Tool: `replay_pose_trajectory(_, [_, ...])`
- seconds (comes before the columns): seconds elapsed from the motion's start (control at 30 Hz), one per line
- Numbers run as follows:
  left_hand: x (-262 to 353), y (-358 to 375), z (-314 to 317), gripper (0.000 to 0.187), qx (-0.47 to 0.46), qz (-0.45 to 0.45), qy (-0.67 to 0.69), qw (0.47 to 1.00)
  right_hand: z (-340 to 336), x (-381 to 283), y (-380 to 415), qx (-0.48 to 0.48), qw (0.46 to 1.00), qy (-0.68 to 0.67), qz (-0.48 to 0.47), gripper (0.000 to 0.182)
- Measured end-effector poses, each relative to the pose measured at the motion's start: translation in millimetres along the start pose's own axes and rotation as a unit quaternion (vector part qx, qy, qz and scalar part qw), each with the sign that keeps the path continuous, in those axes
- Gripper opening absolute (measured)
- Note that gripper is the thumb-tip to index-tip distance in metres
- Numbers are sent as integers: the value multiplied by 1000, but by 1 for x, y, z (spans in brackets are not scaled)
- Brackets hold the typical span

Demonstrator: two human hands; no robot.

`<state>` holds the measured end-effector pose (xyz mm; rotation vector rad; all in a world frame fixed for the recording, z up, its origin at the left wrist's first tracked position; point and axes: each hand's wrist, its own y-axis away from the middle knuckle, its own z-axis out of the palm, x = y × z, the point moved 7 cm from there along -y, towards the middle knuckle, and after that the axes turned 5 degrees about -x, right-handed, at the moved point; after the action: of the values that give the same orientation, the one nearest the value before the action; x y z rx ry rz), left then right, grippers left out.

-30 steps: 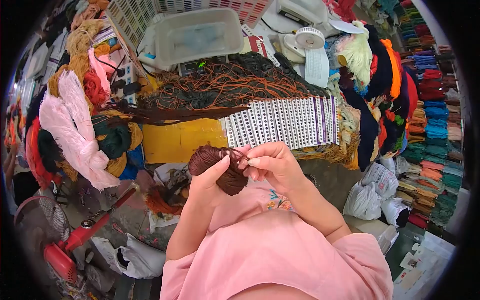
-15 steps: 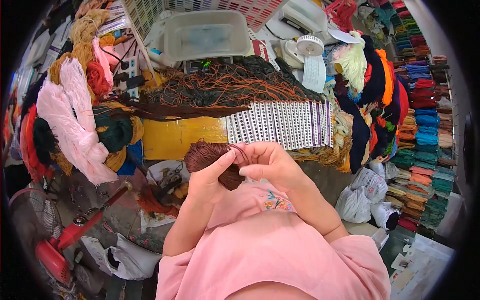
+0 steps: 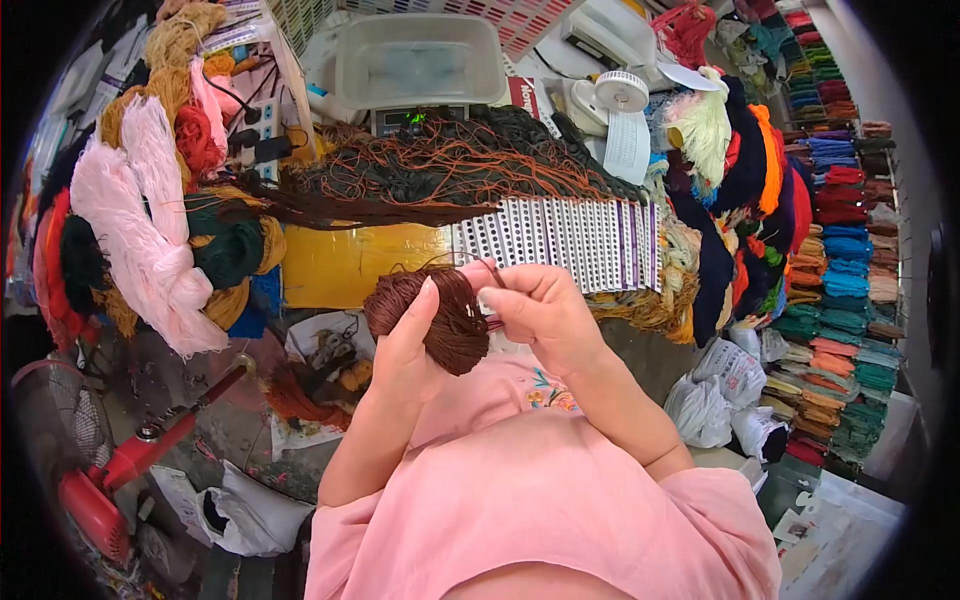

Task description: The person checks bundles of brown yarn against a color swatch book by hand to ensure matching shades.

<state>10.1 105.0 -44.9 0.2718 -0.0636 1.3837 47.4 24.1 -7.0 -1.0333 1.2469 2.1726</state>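
A bundle of dark brown thread [image 3: 455, 325] is gripped in my left hand [image 3: 405, 345], its thumb lying along the near side. My right hand [image 3: 537, 310] is at the bundle's right end, thumb and fingers pinched on a few brown strands. The left fingertips meet the right ones there, partly hidden behind the bundle. Just beyond my hands lie white cards with rows of dark holes [image 3: 555, 245] and a yellow tabletop patch [image 3: 365, 265]. Long dark brown strands [image 3: 380, 212] stretch across the table above the yellow patch.
A pile of black and rust thread [image 3: 460, 160] covers the table's middle. Behind it a clear plastic tub [image 3: 420, 65] sits on a scale with a green display. Pink skeins [image 3: 140, 225] hang at the left, coloured skeins [image 3: 845, 250] at the right. A red fan [image 3: 130, 455] stands lower left.
The brown bundle has turned and looks broader, with its cut or looped end facing right. My right fingers have shifted slightly along the strands. The whole view has moved a little.
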Motion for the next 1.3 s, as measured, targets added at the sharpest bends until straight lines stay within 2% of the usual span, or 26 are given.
replay_pose_trajectory(0.03, [0,0,2,35,-1,0,1,1000,0,0,-1,-6,999,44,-16,8])
replay_pose_trajectory(0.13, [7,0,13,31,-20,26,-65,997,-1,1,-4,-33,997,66,-33,10])
replay_pose_trajectory(0.23, [8,-2,9,27,30,9,-48,998,5,-4,-3,-13,1000,14,-14,5])
replay_pose_trajectory(0.33, [4,-3,5,24,15,-26,21,999,4,-4,-3,-44,998,-45,-14,7])
replay_pose_trajectory(0.37, [5,-3,3,22,47,-29,0,999,4,-2,-4,-53,996,-68,-7,7])
replay_pose_trajectory(0.53, [1,-2,-1,23,53,-53,-3,997,1,4,-5,-59,994,-89,7,6])
replay_pose_trajectory(0.6, [5,-2,1,22,55,-36,-9,998,2,2,-6,-73,994,-82,-23,5])
replay_pose_trajectory(0.63, [5,-3,-1,22,55,-39,-10,998,1,3,-6,-70,994,-84,-25,5])
replay_pose_trajectory(0.7, [2,-4,0,21,-6,-24,39,999,-1,6,-4,-81,990,-119,-4,4])
replay_pose_trajectory(0.8, [-4,-4,-5,22,13,-40,18,999,-4,8,-1,-113,984,-139,1,4])
replay_pose_trajectory(0.83, [-5,-4,-5,27,-9,-42,30,999,-4,7,1,-124,981,-149,-6,4])
replay_pose_trajectory(0.93, [1,-4,9,32,-45,-25,19,998,-14,7,1,-47,992,-113,-12,4])
replay_pose_trajectory(0.97, [-1,-3,9,41,-73,-23,12,997,-13,7,0,-47,994,-96,-7,11])
replay_pose_trajectory(1.07, [-3,-1,6,36,-28,-26,32,999,-13,11,-1,-11,1000,-25,-7,19])
replay_pose_trajectory(1.13, [-6,-2,4,37,-40,-35,28,998,-6,4,0,-8,999,42,-22,18])
replay_pose_trajectory(1.17, [-6,-2,1,38,-41,-32,20,998,-5,3,1,-24,998,62,-1,19])
replay_pose_trajectory(1.3, [-3,1,7,38,-59,-25,2,998,-2,7,-1,-22,999,38,-7,17])
